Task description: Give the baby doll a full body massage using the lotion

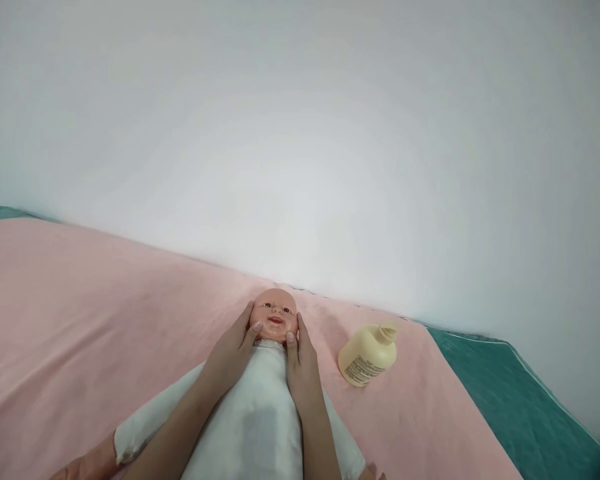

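Note:
A baby doll (263, 413) in white clothing lies on its back on a pink cloth, its smiling head (277, 298) towards the wall. Against the left side of its head rests my left hand (233, 350), the thumb on the cheek by the chin. My right hand (303, 360) cups the other side, its thumb near the jaw. Between them the two hands hold the head; the fingers reach along its sides and are partly hidden. To the right of my right hand a pale yellow pump bottle (367, 353) with printed text stands on the cloth.
The pink cloth (105, 300) spreads over the surface, with some creases at the left. Green fabric (520, 400) shows beyond its right edge and a strip at the far left. A plain pale wall (300, 133) rises directly behind the doll's head. The doll's arms stretch out to both sides.

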`<state>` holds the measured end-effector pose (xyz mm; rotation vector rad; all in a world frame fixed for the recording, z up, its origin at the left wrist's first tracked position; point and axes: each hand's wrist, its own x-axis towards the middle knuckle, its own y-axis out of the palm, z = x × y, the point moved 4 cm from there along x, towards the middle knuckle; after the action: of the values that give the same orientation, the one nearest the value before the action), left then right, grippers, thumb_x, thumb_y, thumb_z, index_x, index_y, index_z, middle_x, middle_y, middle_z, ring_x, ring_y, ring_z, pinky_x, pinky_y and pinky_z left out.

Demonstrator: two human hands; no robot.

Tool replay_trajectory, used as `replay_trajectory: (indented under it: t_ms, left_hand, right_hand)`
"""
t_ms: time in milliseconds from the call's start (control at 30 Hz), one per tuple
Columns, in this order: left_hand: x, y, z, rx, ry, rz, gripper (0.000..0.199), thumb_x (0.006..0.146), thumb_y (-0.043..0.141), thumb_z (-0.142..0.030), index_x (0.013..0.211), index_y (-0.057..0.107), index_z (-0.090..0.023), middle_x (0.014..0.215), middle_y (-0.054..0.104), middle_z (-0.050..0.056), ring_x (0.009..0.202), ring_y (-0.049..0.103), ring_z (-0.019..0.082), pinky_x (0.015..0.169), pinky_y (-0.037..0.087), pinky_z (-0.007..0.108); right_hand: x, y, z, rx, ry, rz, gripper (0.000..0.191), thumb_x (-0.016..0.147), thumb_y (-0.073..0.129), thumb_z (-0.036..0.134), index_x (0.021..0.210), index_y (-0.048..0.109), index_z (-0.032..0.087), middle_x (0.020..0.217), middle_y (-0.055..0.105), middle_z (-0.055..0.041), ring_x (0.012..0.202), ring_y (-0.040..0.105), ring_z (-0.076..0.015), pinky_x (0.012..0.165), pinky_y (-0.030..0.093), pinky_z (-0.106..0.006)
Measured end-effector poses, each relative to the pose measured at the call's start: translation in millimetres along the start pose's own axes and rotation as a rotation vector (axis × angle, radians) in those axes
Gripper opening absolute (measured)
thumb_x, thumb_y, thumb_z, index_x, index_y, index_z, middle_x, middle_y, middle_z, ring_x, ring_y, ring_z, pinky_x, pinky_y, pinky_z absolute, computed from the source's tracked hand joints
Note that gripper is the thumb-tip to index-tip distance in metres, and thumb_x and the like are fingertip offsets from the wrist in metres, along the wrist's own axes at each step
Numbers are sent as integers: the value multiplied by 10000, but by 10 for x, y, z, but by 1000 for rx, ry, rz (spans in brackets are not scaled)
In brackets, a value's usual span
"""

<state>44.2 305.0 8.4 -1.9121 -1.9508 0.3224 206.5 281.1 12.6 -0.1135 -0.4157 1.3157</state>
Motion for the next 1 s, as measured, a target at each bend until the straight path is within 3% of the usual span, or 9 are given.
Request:
replay_trajectory:
  t_ms: [167, 300, 433, 633, 800, 1000]
  left_hand:
    - [-5, 6, -9, -102, -50, 25, 633, 959, 249, -512, 1484, 314, -165, 1518, 347, 63, 1395, 326, 223, 1138, 274, 384]
    - [1, 7, -14, -87, -77, 35, 670, 925, 357, -543, 1494, 290, -196, 1514, 357, 64, 1392, 328, 253, 1141, 257, 420]
    - [20, 30, 26, -130, -58, 48, 748, 871, 483, -551, 1501, 265, -213, 1510, 363, 74, 1376, 356, 268, 1114, 308, 402]
    - [19, 63, 57, -193, -15, 78, 832, 803, 598, -512, 1500, 252, -217, 1464, 436, 97, 1301, 465, 288, 1031, 412, 385]
    - [1, 42, 46, -97, -41, 62, 760, 846, 533, -512, 1500, 254, -245, 1466, 438, 79, 1295, 471, 290, 1036, 399, 406]
    - [-9, 20, 4, -28, -18, 36, 649, 944, 312, -510, 1507, 258, -189, 1527, 330, 70, 1385, 338, 266, 1131, 272, 410]
  right_hand:
    - [-10, 2, 19, -20, 40, 38, 714, 927, 342, 590, 1474, 321, 133, 1503, 358, -102, 1394, 332, -237, 1143, 291, -409]
    - [-43, 8, 96, 34, 50, 29, 751, 876, 500, 560, 1473, 322, 142, 1486, 389, -100, 1377, 364, -246, 1128, 319, -397]
    - [-51, 31, 93, 90, 68, -21, 795, 800, 622, 536, 1460, 354, 184, 1439, 462, -92, 1323, 442, -269, 1089, 372, -409]
    - [-23, 43, 33, 78, 68, -37, 761, 801, 625, 501, 1447, 375, 185, 1383, 521, -110, 1265, 502, -283, 1045, 413, -425]
    - [-29, 24, 76, 38, 74, 5, 707, 856, 550, 480, 1454, 353, 160, 1409, 494, -109, 1264, 504, -262, 1058, 405, -415]
    - [-34, 18, 75, 25, 38, -36, 669, 906, 439, 533, 1442, 383, 138, 1473, 413, -98, 1367, 380, -240, 1131, 311, -397]
